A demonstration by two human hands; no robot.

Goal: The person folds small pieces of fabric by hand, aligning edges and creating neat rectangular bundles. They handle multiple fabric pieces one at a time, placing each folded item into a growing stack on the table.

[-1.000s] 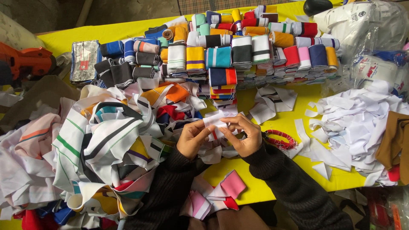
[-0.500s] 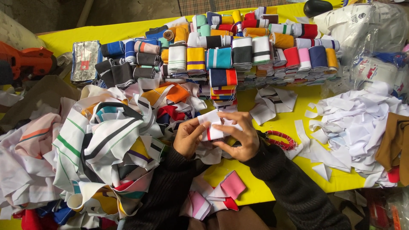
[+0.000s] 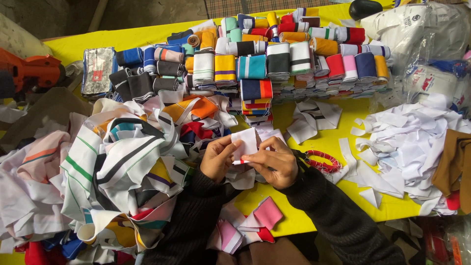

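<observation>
Two hands, left (image 3: 218,159) and right (image 3: 274,164), pinch one folded white fabric piece (image 3: 245,144) together above the yellow bench (image 3: 314,216), near stacked striped rolls (image 3: 274,64).

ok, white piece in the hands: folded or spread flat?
Folded, as far as it shows. The white fabric piece is pinched between left hand and right hand, with a doubled lower edge showing red trim.

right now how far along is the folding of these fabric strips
Done: many folded strips sit stacked in rows at the back of the table. In hand: the left hand and right hand fold a white piece with a red edge between them. Left: a big loose pile by the left hand, and white scraps to the right.
</observation>
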